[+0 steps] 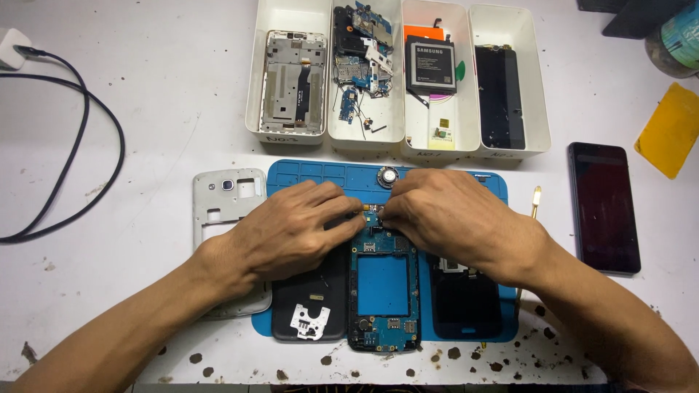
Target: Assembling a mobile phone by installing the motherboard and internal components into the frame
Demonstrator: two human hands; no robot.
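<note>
Here, nearest the viewer, two bare forearms reach in from the bottom corners over a white, stained worktable (145, 131). Between them a blue phone circuit board (383, 291), a frame with a rectangular hole in its middle, lies on a blue silicone repair mat (320, 173), its long axis running straight away from the viewer. Just left of it rests a dark back cover (309, 306) carrying a small white metal bracket (309, 322); just right, a black screen panel (466, 302).

The left hand (291, 229) and the right hand (455, 218) meet at the board's far end, fingertips curled and pinched together on a small part there. What exactly they pinch is hidden by the fingers. Both hands sit about equally near, one on each side of the board's axis.

A white plastic phone frame (222, 204) pokes out beside the left wrist. A glossy black phone (604, 207) lies well right.

Farther off, four white trays (287, 135) hold a metal midframe, loose boards, a battery, a dark panel.
</note>
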